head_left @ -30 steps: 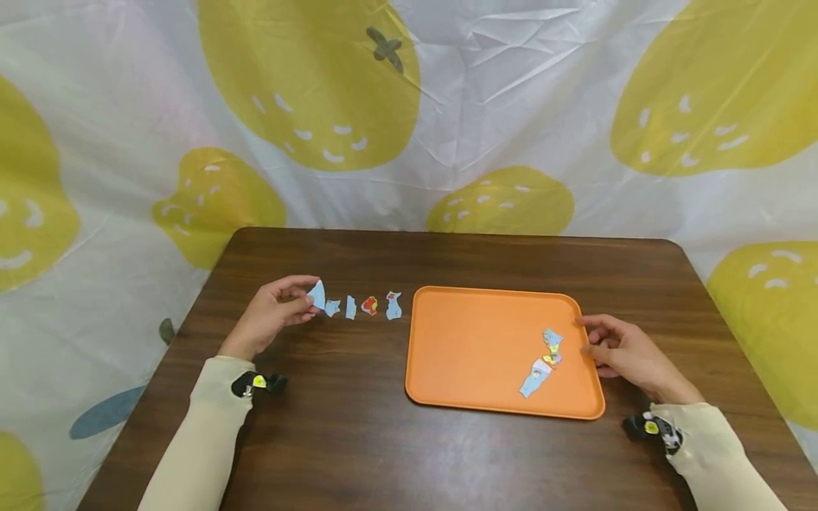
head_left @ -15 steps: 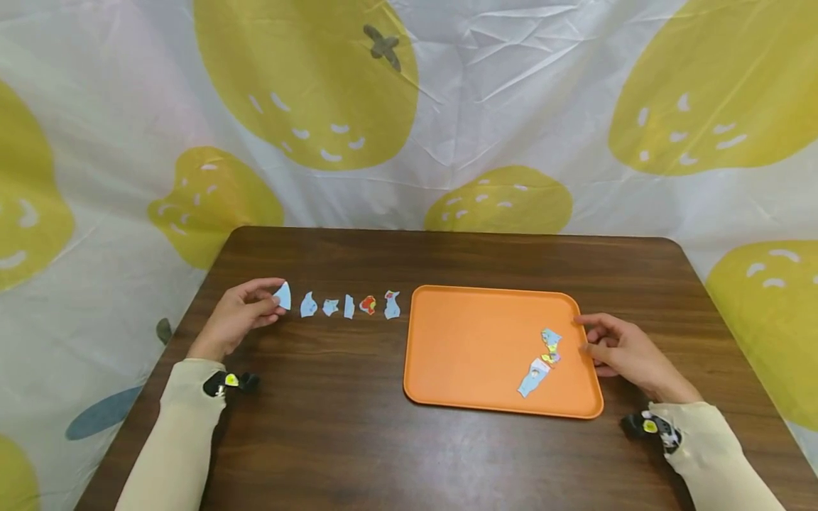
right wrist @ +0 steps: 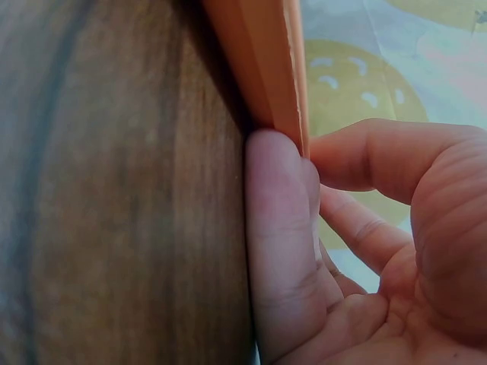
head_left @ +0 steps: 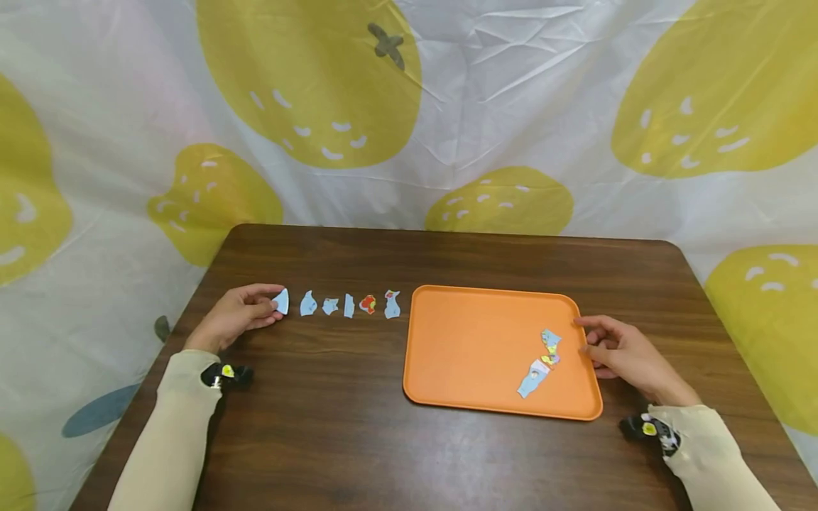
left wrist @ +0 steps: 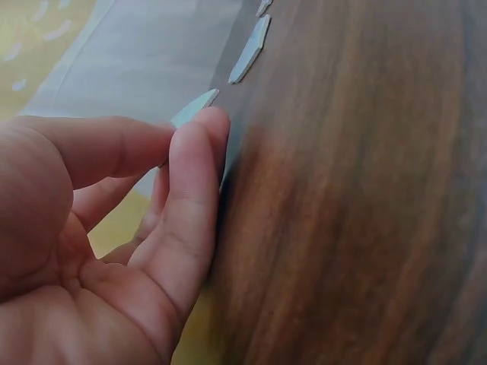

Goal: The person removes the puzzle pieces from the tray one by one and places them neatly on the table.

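Observation:
My left hand (head_left: 239, 312) pinches a light-blue wedge-shaped puzzle piece (head_left: 281, 301) between thumb and fingers, low over the left of the table. In the left wrist view that piece (left wrist: 196, 108) is mostly covered by the fingers. To its right lies a row of several loose pieces: pale blue ones, such as this curved one (head_left: 308, 304), and a red-and-yellow one (head_left: 368, 304). My right hand (head_left: 629, 358) grips the right rim of an orange tray (head_left: 473, 348), and the right wrist view shows the fingers against the tray's edge (right wrist: 278, 68).
Inside the tray, toward its right side, lie joined-looking pieces, a pale blue strip (head_left: 534, 377) and a patterned one (head_left: 551, 339) above it. The brown wooden table (head_left: 358, 440) ends at a curtain (head_left: 460, 128) printed with yellow fruit.
My left hand has moved left with the wedge-shaped piece, then lowered slightly toward the table, uncovering the curved blue piece. The right hand and tray have stayed put.

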A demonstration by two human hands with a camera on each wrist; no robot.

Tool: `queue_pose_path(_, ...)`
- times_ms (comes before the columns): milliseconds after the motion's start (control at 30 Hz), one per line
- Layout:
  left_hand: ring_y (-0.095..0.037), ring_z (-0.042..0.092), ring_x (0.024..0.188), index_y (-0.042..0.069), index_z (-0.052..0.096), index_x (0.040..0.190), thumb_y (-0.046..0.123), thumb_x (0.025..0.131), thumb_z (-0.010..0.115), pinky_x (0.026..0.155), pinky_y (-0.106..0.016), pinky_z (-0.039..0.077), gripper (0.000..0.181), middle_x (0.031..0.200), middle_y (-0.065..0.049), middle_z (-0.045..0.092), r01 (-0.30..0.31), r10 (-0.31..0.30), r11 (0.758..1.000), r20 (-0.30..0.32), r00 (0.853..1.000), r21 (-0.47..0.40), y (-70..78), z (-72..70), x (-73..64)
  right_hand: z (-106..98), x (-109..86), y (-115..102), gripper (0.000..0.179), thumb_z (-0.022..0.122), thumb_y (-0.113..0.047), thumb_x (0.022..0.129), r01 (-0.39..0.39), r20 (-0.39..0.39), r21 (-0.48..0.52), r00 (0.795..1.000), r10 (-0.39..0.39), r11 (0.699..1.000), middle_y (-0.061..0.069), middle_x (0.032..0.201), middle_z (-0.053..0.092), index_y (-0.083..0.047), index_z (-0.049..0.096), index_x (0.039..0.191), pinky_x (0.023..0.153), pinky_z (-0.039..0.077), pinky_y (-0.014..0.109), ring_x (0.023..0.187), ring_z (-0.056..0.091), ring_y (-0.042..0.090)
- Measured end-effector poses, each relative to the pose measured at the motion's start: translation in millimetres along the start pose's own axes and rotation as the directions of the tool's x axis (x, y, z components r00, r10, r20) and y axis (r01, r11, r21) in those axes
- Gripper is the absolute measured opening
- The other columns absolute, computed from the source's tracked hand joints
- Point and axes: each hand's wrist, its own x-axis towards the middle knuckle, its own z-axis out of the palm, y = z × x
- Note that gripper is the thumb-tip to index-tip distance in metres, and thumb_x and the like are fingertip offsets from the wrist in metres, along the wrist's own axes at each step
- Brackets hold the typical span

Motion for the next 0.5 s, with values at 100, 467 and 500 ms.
queue_pose_path(100, -0.008, 0.075, 0.092, -0.007, 0.046, 0.154, 0.000, 0.107, 0.058, 0.086, -0.024, 0.062, 0.049, 0.106, -0.008, 0.064, 0.003, -0.003, 1.000, 0.012, 1.000, 0.006, 0.5, -0.2, 1.1, -0.4, -0.1, -0.5, 0.061, 0.070, -0.011, 0.101, -0.004, -0.001, 0.002, 1.000, 0.004, 1.000, 0.018, 0.115, 0.051, -0.003, 0.046, 0.156, 0.072, 0.066, 0.036, 0.085, 0.066, 0.013)
queue_pose_path(467, -0.007, 0.075, 0.091, -0.012, 0.051, 0.148, 0.001, 0.105, 0.062, 0.085, -0.023, 0.062, 0.047, 0.111, -0.008, 0.068, 0.046, -0.046, 0.999, 0.000, 0.999, 0.022, -1.2, 1.7, 5.4, 0.4, -0.4, -1.5, 0.060, 0.071, -0.011, 0.101, -0.004, -0.004, 0.007, 1.000, 0.004, 1.000, 0.017, 0.114, 0.051, -0.002, 0.047, 0.155, 0.070, 0.065, 0.036, 0.081, 0.066, 0.013)
queue_pose_path(500, -0.007, 0.075, 0.090, -0.012, 0.051, 0.148, 0.001, 0.105, 0.063, 0.085, -0.023, 0.062, 0.047, 0.112, -0.008, 0.068, 0.049, -0.049, 0.998, -0.007, 0.999, 0.026, -1.5, 2.0, 5.4, 0.6, -0.3, -2.0, 0.060, 0.071, -0.011, 0.101, -0.003, -0.005, 0.004, 1.000, 0.003, 1.000, 0.018, 0.114, 0.051, -0.002, 0.047, 0.155, 0.070, 0.065, 0.036, 0.081, 0.066, 0.014)
